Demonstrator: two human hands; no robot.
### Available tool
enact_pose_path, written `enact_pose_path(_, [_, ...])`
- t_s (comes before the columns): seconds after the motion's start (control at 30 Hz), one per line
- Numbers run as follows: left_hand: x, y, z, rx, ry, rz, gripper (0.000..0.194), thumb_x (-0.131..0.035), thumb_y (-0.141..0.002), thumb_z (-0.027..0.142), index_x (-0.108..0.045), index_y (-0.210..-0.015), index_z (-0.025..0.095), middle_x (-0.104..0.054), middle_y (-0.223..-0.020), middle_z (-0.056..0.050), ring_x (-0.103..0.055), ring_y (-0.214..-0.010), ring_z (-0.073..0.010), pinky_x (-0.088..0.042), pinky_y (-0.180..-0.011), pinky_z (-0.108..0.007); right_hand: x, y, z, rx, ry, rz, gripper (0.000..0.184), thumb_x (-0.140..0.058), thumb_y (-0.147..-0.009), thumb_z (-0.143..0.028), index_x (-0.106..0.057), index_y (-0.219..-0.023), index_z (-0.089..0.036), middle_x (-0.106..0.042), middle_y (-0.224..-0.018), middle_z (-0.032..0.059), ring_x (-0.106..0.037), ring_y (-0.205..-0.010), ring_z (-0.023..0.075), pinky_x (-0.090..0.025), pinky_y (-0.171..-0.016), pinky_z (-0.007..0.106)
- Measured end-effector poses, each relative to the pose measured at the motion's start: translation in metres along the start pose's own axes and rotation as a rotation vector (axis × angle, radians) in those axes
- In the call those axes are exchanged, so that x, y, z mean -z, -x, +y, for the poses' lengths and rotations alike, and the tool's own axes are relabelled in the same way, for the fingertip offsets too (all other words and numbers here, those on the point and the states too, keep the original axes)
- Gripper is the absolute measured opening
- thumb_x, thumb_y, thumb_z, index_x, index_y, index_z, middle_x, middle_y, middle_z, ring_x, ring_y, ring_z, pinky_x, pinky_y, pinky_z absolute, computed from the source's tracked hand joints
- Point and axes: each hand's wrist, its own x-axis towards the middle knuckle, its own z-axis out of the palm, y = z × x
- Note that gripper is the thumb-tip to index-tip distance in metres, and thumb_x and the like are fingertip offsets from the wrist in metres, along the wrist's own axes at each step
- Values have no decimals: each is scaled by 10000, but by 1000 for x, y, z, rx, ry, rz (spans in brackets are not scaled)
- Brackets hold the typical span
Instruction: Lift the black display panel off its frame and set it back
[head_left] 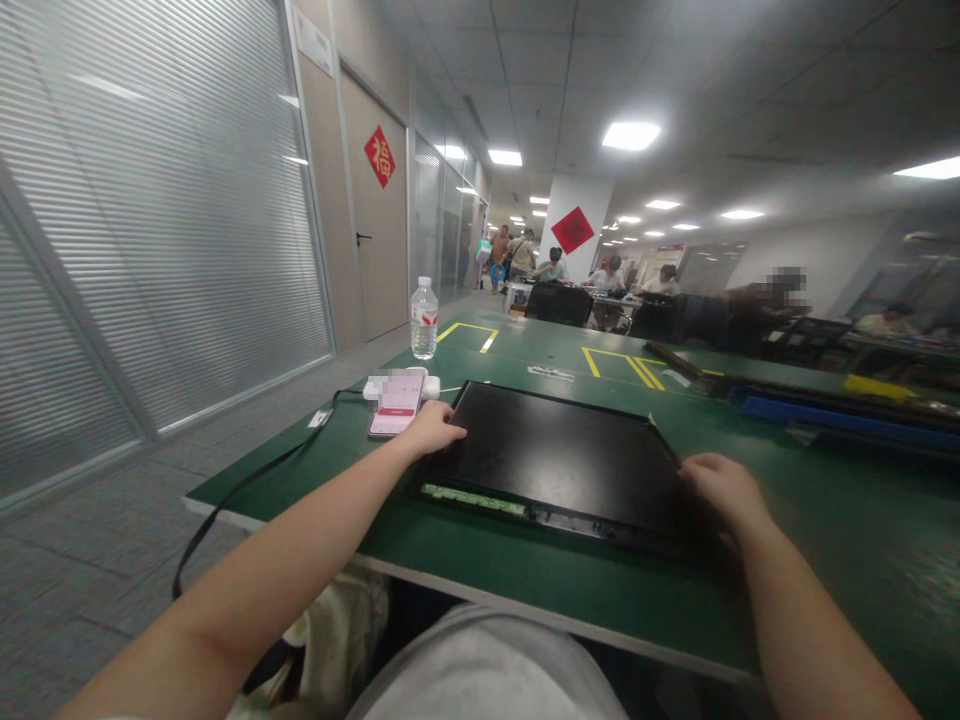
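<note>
A flat black display panel lies before me over the green table, with a green circuit strip along its near edge. On its left side my left hand grips the edge, thumb on top and the other fingers largely hidden. My right hand pinches the opposite edge, its fingertips partly out of sight. Just past my left hand is a phone with a lit pinkish screen, leaning on a white object. Whether the panel rests fully on the table, I cannot tell.
A water bottle stands near the left table edge, and a black cable hangs over that side. Long blue and yellow pieces lie at right. Yellow tape marks the green tabletop. Several people sit farther back.
</note>
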Motion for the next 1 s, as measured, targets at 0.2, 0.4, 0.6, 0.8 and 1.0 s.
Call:
enact_pose_path(0.2, [1, -3, -1, -42, -36, 27, 114, -624, -684, 199, -666, -580, 179, -671, -757, -79, -629, -893, -259, -480, -835, -305, -2, -1, 2, -6, -16, 2, 149, -584, -705, -312, -695, -729, -215, -715, -720, 76, -651, -712, 226, -446, -618, 300])
enact_pose_path(0.4, [2, -6, -4, -98, -82, -6, 284, -481, -633, 31, -714, -607, 191, -724, -865, -99, -637, -1018, -274, -455, -976, -317, -2, 0, 2, 11, -15, 16, 150, -593, -691, -308, -704, -733, -217, -724, -759, 81, -650, -736, 235, -450, -638, 315])
enact_pose_path(0.6, [0, -8, -9, -94, -90, 5, 324, -490, -594, -4, -744, -639, 192, -731, -920, -113, -615, -1093, -297, -429, -1036, -338, -4, -2, 5, 18, -21, 19, 155, -588, -692, -318, -700, -733, -219, -719, -745, 80, -651, -733, 241, -453, -650, 326])
enact_pose_path(0.8, [-2, -10, -14, -77, -116, 30, 314, -503, -611, 18, -763, -694, 173, -712, -1064, -133, -601, -1140, -291, -427, -1038, -322, -1, 1, 2, -5, -28, 1, 156, -579, -691, -313, -700, -727, -221, -710, -703, 67, -649, -702, 234, -449, -633, 320])
enact_pose_path(1.0, [1, -8, -9, -43, -2, -21, 250, -528, -591, 74, -749, -640, 181, -743, -857, -101, -647, -1002, -281, -488, -910, -309, 0, 2, 1, -18, -77, -11, 164, -578, -694, -321, -694, -729, -212, -704, -673, 59, -632, -624, 211, -447, -627, 318])
